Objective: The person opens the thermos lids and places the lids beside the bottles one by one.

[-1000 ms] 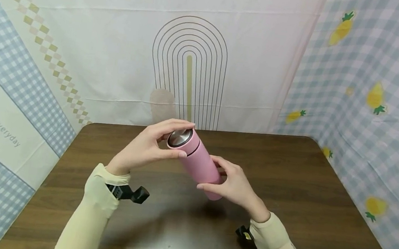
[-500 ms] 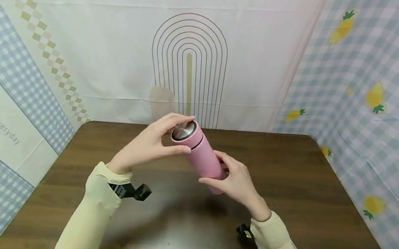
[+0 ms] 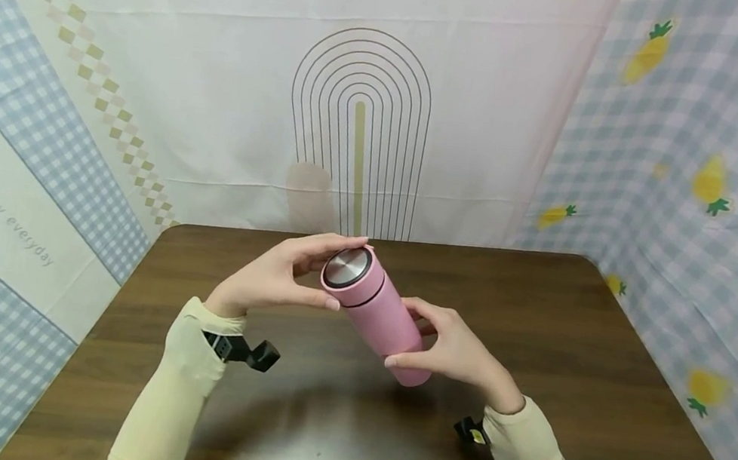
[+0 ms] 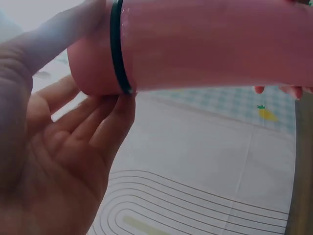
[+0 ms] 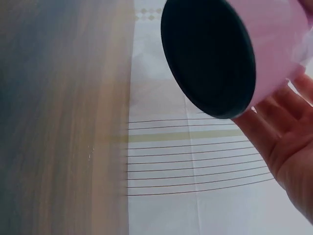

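A pink thermos bottle (image 3: 386,318) is held tilted over the table, its lid end up and to the left. My left hand (image 3: 275,272) grips the pink lid (image 4: 93,63), thumb on the near side and fingers on the far side. A shiny metal disc (image 3: 347,267) tops the lid, and a dark ring marks the seam with the body. Lower down, my right hand (image 3: 454,350) holds the body near its base, thumb in front. In the right wrist view the dark round base (image 5: 208,56) faces the camera, off the table.
Beneath the hands lies a dark wooden table (image 3: 505,291). Behind it hangs a white cloth (image 3: 232,108) printed with arches, and a blue checked cloth (image 3: 655,240) with pineapples covers the right side. Black wrist cameras sit on both cuffs.
The bottle and both hands rose a little, then came down and slightly right in view. The background has also shifted right. Both hands keep their hold on the lid and body.
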